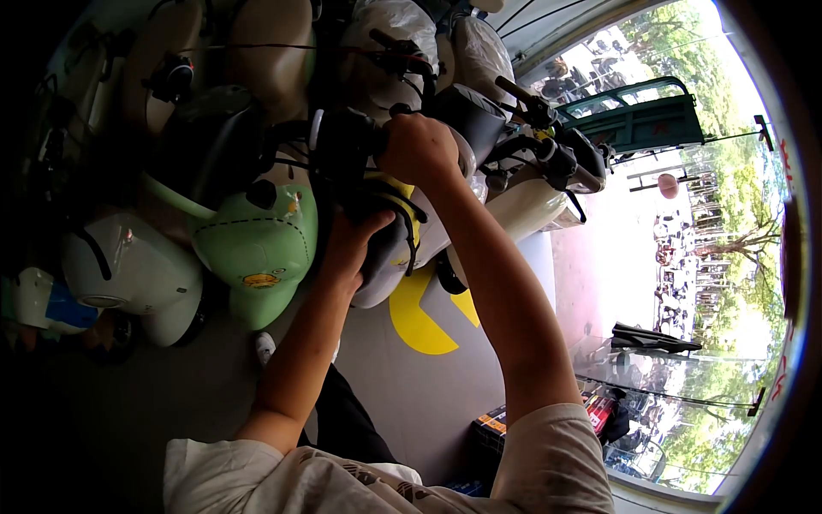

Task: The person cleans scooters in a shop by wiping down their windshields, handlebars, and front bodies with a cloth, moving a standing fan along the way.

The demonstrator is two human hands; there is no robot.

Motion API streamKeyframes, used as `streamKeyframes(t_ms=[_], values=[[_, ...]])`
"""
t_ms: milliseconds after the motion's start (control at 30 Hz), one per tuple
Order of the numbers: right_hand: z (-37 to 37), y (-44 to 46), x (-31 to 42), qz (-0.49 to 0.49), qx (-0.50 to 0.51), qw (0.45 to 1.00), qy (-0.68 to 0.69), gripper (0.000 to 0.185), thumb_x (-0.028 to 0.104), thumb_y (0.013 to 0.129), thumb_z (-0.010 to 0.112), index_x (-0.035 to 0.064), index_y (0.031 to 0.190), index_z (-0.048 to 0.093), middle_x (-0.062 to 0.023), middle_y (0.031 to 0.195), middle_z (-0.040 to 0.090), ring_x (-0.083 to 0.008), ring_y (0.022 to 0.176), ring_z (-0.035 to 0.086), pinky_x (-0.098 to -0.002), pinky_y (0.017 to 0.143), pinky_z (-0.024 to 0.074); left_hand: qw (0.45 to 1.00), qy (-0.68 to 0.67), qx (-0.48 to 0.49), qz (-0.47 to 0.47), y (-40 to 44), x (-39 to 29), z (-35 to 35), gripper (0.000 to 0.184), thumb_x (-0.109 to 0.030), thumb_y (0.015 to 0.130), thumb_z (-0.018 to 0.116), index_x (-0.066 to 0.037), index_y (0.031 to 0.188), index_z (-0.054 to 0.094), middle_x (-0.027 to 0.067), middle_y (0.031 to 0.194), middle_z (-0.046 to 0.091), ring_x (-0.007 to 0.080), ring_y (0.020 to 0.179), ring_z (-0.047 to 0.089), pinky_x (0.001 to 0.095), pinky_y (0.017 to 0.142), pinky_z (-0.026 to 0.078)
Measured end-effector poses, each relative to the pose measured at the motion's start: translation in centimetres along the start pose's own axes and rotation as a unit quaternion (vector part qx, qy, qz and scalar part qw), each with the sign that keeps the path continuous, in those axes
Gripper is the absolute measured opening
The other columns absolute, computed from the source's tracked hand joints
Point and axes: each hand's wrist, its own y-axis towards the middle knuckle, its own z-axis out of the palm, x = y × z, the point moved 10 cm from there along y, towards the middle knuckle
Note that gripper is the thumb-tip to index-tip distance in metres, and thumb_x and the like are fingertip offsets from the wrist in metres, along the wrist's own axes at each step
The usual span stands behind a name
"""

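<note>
A pale lilac-grey scooter (383, 285) stands in front of me, with a black handlebar unit (347, 146) at its top. My right hand (419, 150) is closed in a fist at that unit, its fingers wrapped round the handlebar and mostly hidden. Lower down, my left hand (355, 240) grips a black part (370, 201) at the scooter's front; the thumb lies over it and the other fingers are out of sight. A yellow strip (407, 210) and thin black cables show between my hands.
A green scooter (257, 244) and a white scooter (133, 265) stand close on the left. Right of my hands is a cream scooter (518, 210). Boxes (492, 428) lie on the floor by my right arm. A yellow marking (419, 321) is on the floor.
</note>
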Motion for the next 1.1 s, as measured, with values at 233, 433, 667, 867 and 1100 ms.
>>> streamKeyframes(t_ms=[233,433,667,867,1100], values=[[-0.4,-0.2,0.1,0.001,0.000,1.000,0.007,0.029,0.028,0.073,0.067,0.0027,0.084,0.075,-0.0193,0.084,0.073,-0.0351,0.080,0.073,-0.0416,0.072,0.0595,0.999,0.008,-0.009,-0.050,-0.2,0.4,-0.1,0.047,-0.016,0.084,0.074,-0.001,0.125,0.058,0.0100,0.114,0.065,0.0171,0.099,0.064,0.0313,0.087,0.052],[-0.8,-0.4,0.3,0.000,-0.004,1.000,0.011,0.029,0.027,0.073,0.066,0.0023,0.084,0.075,-0.0198,0.084,0.073,-0.0357,0.080,0.073,-0.0419,0.073,0.0594,0.998,0.053,0.025,-0.034,0.8,0.8,0.6,0.053,-0.016,0.083,0.076,0.002,0.129,0.055,0.0095,0.119,0.064,0.0180,0.108,0.062,0.0320,0.097,0.050],[-0.2,-0.1,-0.1,0.008,-0.004,1.000,0.013,0.028,0.027,0.074,0.066,0.0027,0.086,0.075,-0.0200,0.084,0.072,-0.0364,0.080,0.073,-0.0427,0.073,0.0593,0.996,0.075,0.025,-0.032,1.5,2.1,2.0,0.046,-0.013,0.082,0.078,-0.001,0.123,0.060,0.0077,0.116,0.065,0.0171,0.105,0.063,0.0317,0.095,0.050],[-0.6,-0.3,0.1,0.013,-0.002,1.000,0.015,0.028,0.027,0.074,0.066,0.0024,0.086,0.075,-0.0203,0.084,0.072,-0.0366,0.080,0.072,-0.0432,0.074,0.0592,0.993,0.119,0.008,0.008,0.8,1.5,4.2,0.037,-0.017,0.081,0.076,0.002,0.111,0.063,0.0085,0.098,0.070,0.0156,0.083,0.068,0.0285,0.079,0.054],[-0.5,-0.2,-0.1,0.006,-0.016,1.000,0.019,0.029,0.028,0.072,0.068,0.0017,0.083,0.074,-0.0210,0.083,0.072,-0.0367,0.079,0.072,-0.0432,0.073,0.0592,0.977,0.207,0.050,0.027,0.0,1.8,3.8,0.042,-0.028,0.080,0.079,0.002,0.107,0.066,0.0115,0.099,0.073,0.0185,0.092,0.071,0.0301,0.083,0.055]])
